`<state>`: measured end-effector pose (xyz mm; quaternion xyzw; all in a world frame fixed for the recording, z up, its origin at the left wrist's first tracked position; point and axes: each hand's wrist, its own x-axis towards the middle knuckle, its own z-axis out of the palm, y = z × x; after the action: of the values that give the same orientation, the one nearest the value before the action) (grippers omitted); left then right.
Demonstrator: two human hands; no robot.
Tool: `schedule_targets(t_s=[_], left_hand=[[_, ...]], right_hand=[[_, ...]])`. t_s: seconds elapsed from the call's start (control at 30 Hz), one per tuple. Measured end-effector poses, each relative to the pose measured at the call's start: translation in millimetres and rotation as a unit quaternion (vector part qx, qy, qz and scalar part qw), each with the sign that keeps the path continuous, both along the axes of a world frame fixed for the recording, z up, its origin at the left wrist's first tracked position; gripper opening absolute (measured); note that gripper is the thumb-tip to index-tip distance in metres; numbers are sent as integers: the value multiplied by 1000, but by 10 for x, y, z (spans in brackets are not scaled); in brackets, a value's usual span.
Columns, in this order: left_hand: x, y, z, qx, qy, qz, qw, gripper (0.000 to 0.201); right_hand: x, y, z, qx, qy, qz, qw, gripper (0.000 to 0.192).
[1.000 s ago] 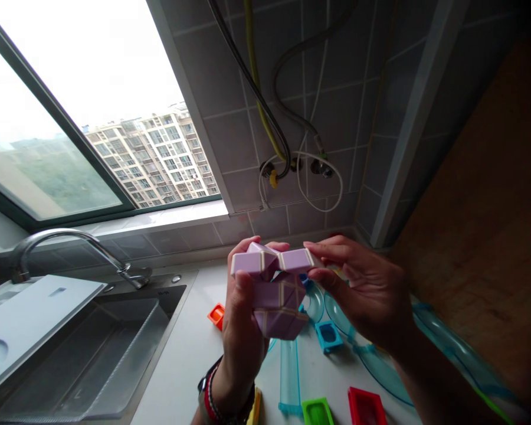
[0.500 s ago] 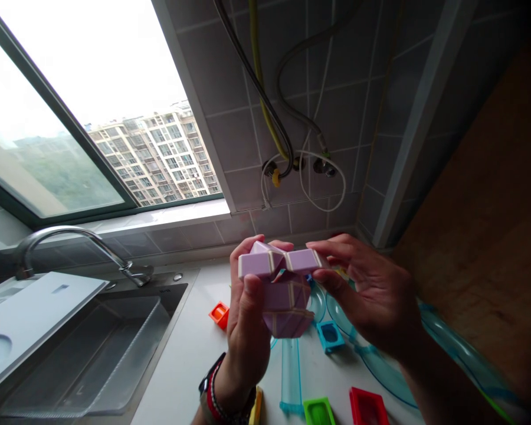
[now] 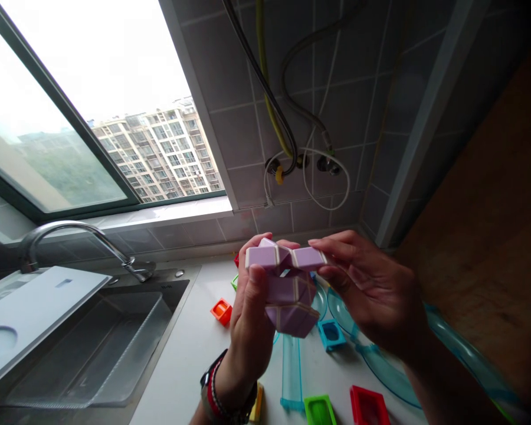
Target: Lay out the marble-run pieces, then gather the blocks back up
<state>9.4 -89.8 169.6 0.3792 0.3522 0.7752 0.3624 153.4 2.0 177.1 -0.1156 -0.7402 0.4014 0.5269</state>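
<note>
A folded purple snake puzzle [image 3: 287, 289] with white edges is held up above the counter. My left hand [image 3: 252, 313] wraps round its left side, thumb on the near face and fingers behind. At the puzzle's upper right end, my right hand [image 3: 371, 289] pinches the outermost block between thumb and fingertips. A small gap shows in the middle of the upper row of blocks. Both hands are closed on the puzzle, and its far side is hidden from me.
On the white counter [image 3: 172, 354] lie an orange block [image 3: 221, 311], a blue block [image 3: 331, 334], a green block [image 3: 319, 410], a red block [image 3: 369, 406] and clear blue track pieces [image 3: 292, 372]. To the left is a sink [image 3: 177, 295] with a faucet [image 3: 137, 268].
The view has shifted slightly, and both hands with the puzzle appear a little farther right. Their hold on it looks the same.
</note>
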Motion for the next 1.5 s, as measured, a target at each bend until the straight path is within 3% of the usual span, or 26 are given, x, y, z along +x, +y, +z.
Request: schedule_targets(t_s=[0.17, 0.27, 0.37, 0.5, 0.67, 0.77, 1.0, 1.23, 1.5], left_hand=[[27, -12, 100, 16, 1, -16, 1000, 45], [14, -41, 183, 31, -8, -67, 997, 46], [-21, -71, 220, 25, -15, -103, 994, 45], [-27, -85, 219, 35, -3, -88, 995, 46], [46, -86, 185, 72, 0, -21, 997, 46], [66, -87, 116, 75, 27, -16, 997, 50], [83, -56, -17, 80, 20, -37, 996, 54], [141, -47, -6, 87, -17, -50, 995, 54], [157, -65, 64, 94, -20, -44, 994, 51]], right_hand=[[76, -80, 67, 69, -29, -47, 996, 39], [133, -121, 88, 142, -42, -81, 986, 48], [143, -142, 93, 165, -32, -77, 983, 54], [67, -190, 78, 99, 5, -33, 995, 44], [-54, -299, 72, -136, 34, 2, 990, 39], [-55, -341, 131, -201, 31, 55, 978, 23], [37, -410, 203, -196, 25, 24, 980, 19], [-1, -507, 106, -139, 13, -77, 987, 18], [-7, -576, 145, -132, 24, -87, 987, 16]])
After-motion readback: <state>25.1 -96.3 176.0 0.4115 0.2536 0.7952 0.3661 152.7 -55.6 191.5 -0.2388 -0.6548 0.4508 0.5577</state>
